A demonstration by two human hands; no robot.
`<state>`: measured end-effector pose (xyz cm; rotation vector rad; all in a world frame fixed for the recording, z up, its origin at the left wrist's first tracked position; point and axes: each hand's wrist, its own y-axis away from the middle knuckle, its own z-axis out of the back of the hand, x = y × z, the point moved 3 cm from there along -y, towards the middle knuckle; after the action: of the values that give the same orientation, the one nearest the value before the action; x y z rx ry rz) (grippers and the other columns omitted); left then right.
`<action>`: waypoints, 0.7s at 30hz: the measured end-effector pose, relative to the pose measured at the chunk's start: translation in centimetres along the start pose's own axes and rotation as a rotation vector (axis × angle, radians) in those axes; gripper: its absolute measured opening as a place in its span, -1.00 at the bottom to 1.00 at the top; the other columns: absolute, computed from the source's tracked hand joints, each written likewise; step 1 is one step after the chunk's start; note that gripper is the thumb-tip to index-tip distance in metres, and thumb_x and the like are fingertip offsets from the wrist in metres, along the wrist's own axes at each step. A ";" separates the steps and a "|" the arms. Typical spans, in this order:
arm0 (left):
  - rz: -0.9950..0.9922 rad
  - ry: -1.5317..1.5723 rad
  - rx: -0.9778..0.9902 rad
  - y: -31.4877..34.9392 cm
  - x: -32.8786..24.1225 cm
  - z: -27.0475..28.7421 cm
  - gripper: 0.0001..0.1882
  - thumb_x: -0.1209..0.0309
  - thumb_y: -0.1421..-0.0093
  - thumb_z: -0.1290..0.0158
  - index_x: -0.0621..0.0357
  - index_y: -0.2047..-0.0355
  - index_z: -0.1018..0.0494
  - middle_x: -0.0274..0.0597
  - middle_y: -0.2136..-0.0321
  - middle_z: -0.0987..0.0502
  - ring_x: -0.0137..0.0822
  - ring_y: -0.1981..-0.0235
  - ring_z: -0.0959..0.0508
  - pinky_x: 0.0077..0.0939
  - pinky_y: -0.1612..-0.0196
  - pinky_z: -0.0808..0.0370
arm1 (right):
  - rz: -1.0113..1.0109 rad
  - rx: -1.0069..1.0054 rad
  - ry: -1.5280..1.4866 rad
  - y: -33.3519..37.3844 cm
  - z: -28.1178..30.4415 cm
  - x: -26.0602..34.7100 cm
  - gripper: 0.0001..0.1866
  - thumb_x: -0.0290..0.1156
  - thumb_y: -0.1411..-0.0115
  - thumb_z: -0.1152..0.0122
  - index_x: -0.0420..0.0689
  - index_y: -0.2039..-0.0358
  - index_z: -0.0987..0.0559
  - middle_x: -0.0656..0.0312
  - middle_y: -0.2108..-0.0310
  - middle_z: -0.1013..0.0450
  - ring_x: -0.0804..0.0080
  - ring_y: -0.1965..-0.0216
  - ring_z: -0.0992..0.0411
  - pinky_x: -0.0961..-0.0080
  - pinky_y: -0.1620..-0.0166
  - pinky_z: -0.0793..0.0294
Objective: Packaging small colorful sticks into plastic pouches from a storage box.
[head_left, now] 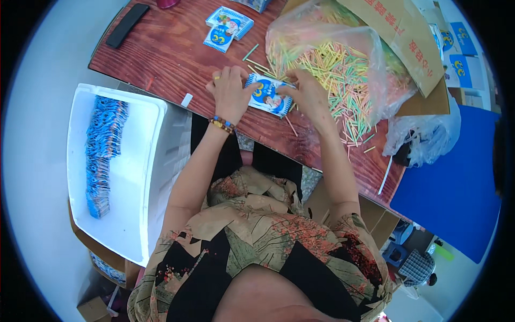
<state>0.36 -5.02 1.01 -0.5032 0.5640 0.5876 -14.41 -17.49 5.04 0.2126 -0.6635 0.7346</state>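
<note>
A small blue-and-white packet [268, 97] lies flat on the red-brown wooden table in front of me. My left hand [229, 92], wearing a ring and a beaded bracelet, grips the packet's left end with the thumb across it. At the other end, the thumb of my right hand [309, 97] presses on the packet while its fingers bend round the far corner. Thin pastel sticks [332, 70], yellow, green and pink, spill from a clear plastic bag [383, 72] just beyond my right hand. A few loose sticks lie beside the packet.
Several similar packets [228, 28] and a black bar-shaped object [127, 26] lie on the far left of the table. A white bin [134, 177] at my left holds rows of packets [102, 155]. An open carton [424, 70] stands behind the bag. A person [418, 268] sits at the lower right.
</note>
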 end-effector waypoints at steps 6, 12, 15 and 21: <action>-0.074 -0.138 0.015 0.3 0.4 -0.8 -0.67 0.10 0.04 -0.22 0.02 0.41 -0.43 -0.36 0.37 -0.45 -0.20 0.25 -0.38 -0.16 0.15 -0.14 | 0.081 -0.111 -0.003 0.8 -0.4 -0.6 -0.86 -0.35 -0.02 -0.23 -0.14 0.46 -0.58 0.20 0.45 -0.45 0.30 0.38 -0.45 0.42 0.31 -0.40; -0.053 0.157 -0.132 -0.3 -1.3 0.5 -0.73 0.16 -0.02 -0.19 0.06 0.40 -0.51 -0.27 0.40 -0.49 -0.20 0.21 -0.41 -0.19 0.10 -0.17 | 0.325 -0.226 0.029 0.3 0.6 0.2 -0.88 -0.32 -0.06 -0.18 -0.05 0.47 -0.63 0.25 0.43 -0.52 0.28 0.40 -0.47 0.37 0.35 -0.44; -0.026 0.331 -0.018 -0.7 -1.1 0.6 -0.74 0.19 -0.02 -0.19 0.07 0.36 -0.53 -0.22 0.39 -0.50 -0.20 0.18 -0.41 -0.20 0.06 -0.19 | 0.486 -0.341 -0.032 -0.1 0.5 0.2 -0.88 -0.40 -0.11 -0.19 -0.14 0.39 -0.62 0.22 0.38 -0.54 0.38 0.38 -0.50 0.55 0.28 -0.45; 0.082 0.764 0.013 -1.1 -1.0 1.4 -0.83 0.38 -0.10 -0.18 0.17 0.33 -0.52 -0.31 0.40 -0.56 -0.44 0.33 -0.50 -0.49 0.25 -0.40 | 0.111 0.021 -0.659 -1.0 0.7 0.2 -0.88 -0.44 -0.17 -0.19 -0.23 0.38 -0.61 0.33 0.45 -0.54 0.70 0.40 -0.43 0.68 0.32 -0.41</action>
<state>0.87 -5.36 2.94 -0.6947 1.3165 0.4565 -13.96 -18.33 5.74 0.4490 -1.3011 0.7792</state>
